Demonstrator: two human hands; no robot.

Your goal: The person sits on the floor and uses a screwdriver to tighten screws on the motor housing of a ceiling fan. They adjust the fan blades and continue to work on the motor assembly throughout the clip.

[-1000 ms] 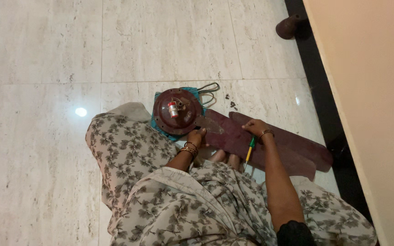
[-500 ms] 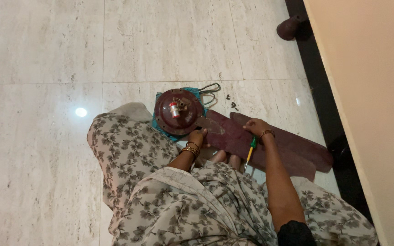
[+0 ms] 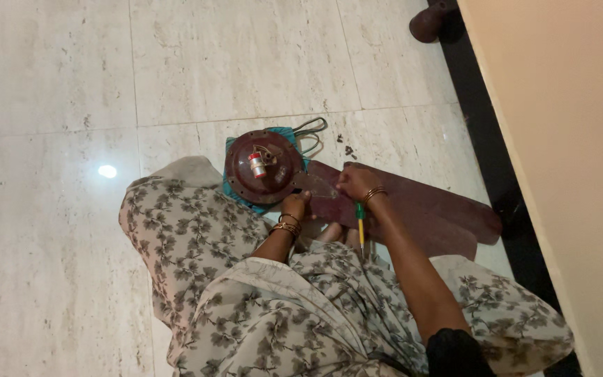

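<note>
Pale marble floor, beige wall

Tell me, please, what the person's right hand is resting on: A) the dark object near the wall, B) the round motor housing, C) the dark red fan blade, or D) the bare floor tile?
C: the right hand lies on the dark red fan blade, where it meets the round motor housing, a screwdriver beside the wrist.

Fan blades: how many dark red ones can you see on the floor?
2 fan blades: one under the right hand beside the round motor, another lying farther right toward the wall. More may be hidden beneath.
</note>
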